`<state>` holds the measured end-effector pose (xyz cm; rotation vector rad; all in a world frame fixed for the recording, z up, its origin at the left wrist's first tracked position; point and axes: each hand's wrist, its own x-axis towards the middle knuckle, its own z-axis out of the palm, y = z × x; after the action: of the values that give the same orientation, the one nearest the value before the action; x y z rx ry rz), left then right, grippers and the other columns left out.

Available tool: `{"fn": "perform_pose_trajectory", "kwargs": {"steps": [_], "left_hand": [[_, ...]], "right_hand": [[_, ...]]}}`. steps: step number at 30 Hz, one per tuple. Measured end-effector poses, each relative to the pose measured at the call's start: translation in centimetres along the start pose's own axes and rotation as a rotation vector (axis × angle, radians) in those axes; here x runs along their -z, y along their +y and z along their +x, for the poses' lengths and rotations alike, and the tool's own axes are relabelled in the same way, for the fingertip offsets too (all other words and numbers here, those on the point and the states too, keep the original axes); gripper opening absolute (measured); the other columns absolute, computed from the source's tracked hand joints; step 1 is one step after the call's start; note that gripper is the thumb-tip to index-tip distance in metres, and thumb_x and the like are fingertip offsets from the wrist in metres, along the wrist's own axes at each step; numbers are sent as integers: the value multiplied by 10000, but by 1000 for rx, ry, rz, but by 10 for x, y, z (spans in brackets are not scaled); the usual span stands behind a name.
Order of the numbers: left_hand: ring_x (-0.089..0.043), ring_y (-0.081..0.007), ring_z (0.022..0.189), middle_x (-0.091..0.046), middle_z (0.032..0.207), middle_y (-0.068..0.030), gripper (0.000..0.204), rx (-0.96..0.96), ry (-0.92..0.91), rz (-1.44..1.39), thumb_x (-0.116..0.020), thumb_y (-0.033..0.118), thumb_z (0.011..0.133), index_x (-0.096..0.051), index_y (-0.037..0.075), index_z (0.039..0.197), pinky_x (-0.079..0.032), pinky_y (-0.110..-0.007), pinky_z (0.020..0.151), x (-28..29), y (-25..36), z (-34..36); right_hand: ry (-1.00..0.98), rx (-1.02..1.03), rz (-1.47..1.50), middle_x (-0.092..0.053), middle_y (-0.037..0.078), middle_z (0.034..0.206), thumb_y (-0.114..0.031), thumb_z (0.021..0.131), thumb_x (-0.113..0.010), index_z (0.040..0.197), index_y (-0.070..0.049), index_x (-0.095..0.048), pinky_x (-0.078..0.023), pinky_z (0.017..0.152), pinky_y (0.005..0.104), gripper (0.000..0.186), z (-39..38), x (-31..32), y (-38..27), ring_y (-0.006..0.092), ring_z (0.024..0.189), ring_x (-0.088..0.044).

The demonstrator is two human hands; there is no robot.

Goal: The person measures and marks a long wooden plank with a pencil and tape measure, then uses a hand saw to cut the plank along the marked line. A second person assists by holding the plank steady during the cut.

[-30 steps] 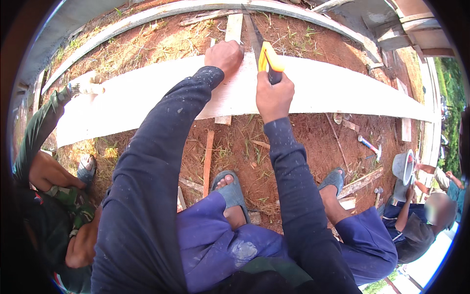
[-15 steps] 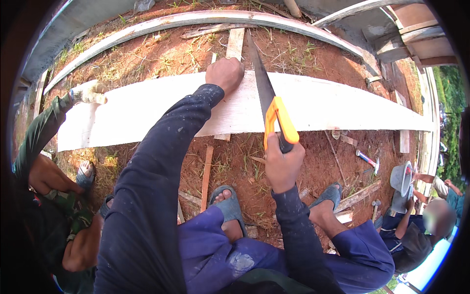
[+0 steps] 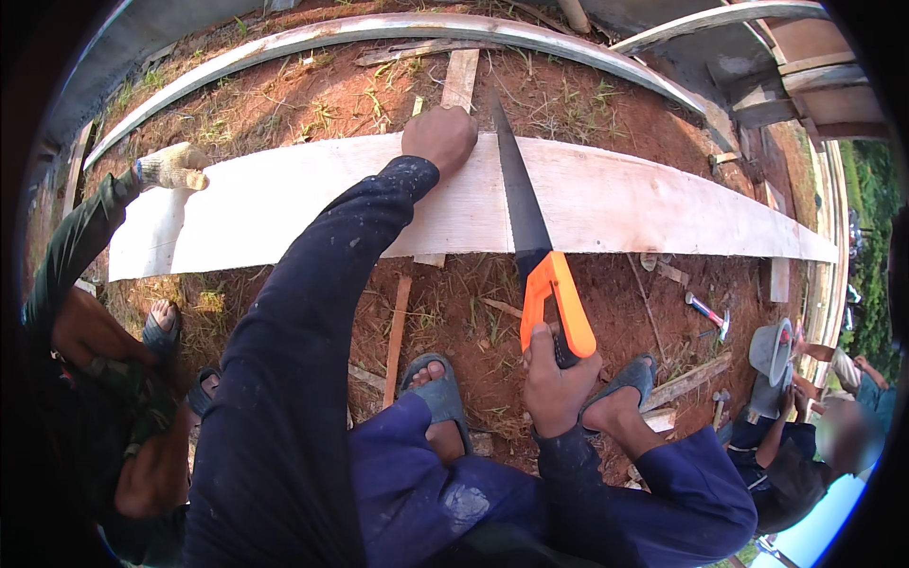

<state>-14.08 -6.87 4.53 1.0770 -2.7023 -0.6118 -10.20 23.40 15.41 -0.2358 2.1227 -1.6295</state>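
Note:
A long pale wooden board [image 3: 312,204] lies crosswise in front of me. My left hand [image 3: 441,140] is closed at its far edge, with the fingertips hidden. In my right hand [image 3: 561,381] is the orange and black handle of a handsaw [image 3: 526,204], the fingers wrapped round it. The saw's dark blade crosses the board just right of my left hand, its tip past the far edge. The handle is on the near side, clear of the board. A narrow wooden strip [image 3: 460,78] runs beneath the board and shows beyond it.
A person's gloved hand [image 3: 175,167] is at the board's left end. A hammer [image 3: 708,315] lies on the red soil at right, by a grey bucket [image 3: 772,348] and another crouching person [image 3: 791,464]. A long beam [image 3: 379,28] arcs across the far side. Wood scraps [image 3: 397,341] lie near my feet.
My right hand has drawn the saw back toward me, so its handle is now nearer and lower. My left hand has stayed on the board. The gloved hand has lifted slightly.

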Motion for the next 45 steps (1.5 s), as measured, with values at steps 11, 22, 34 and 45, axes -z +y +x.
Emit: {"fn": "perform_pose_trajectory", "kwargs": {"steps": [11,22,34,45], "left_hand": [[-687,-453,844,-700,883,-278,388,27,15,-13,-474,294,958,-684,-25,890,-528,-550,790,0,-10,0],[-688,-454,826,-690,852,-292,390,-39,14,-23,-474,278,950,-680,-38,851,-528,-546,786,-5,7,10],[-693,-433,861,-703,920,-270,407,8,-39,41,-460,320,973,-693,-14,949,-531,-542,793,-4,-3,2],[-700,-428,861,-704,906,-274,387,16,12,55,-475,306,967,-693,-13,945,-542,-537,788,-7,-12,6]], "right_hand": [[-5,139,-156,-579,11,605,-132,912,-663,761,3,-595,-410,492,271,214,62,-45,3,79,506,-529],[54,274,-260,-588,144,599,-143,834,-649,760,63,-582,-460,591,383,229,145,-89,-13,219,544,-562],[-4,15,-46,-548,8,594,-48,936,-639,908,-8,-569,-397,440,234,86,-31,32,15,78,476,-519],[-13,102,-188,-630,111,643,-154,865,-651,829,81,-630,-481,599,349,239,90,-61,-14,165,601,-613]]}}
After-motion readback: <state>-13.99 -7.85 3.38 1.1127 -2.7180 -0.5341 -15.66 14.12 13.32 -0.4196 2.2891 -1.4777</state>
